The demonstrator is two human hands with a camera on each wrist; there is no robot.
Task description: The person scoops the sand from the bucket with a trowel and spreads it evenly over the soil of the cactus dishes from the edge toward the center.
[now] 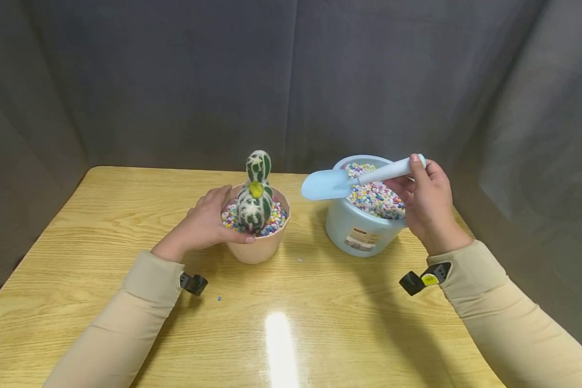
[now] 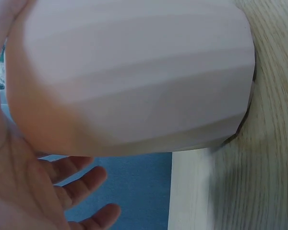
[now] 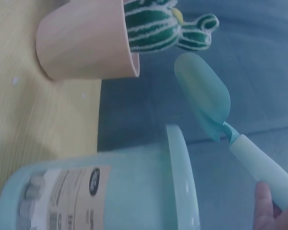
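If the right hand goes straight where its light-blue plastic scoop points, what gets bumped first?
Led by the scoop, the right hand would probably meet the rounded green-and-white cactus in the tapered peach pot first; depth is unclear, so it might pass above.

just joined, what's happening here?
A person has their left hand against the side of a pale pink pot, thumb along its front. A green-and-white cactus stands in it, with colorful beads around its base. The right hand holds a light blue trowel by the handle, its blade raised off the table between the pot and a blue tub of similar beads. No beads are visible on the blade.
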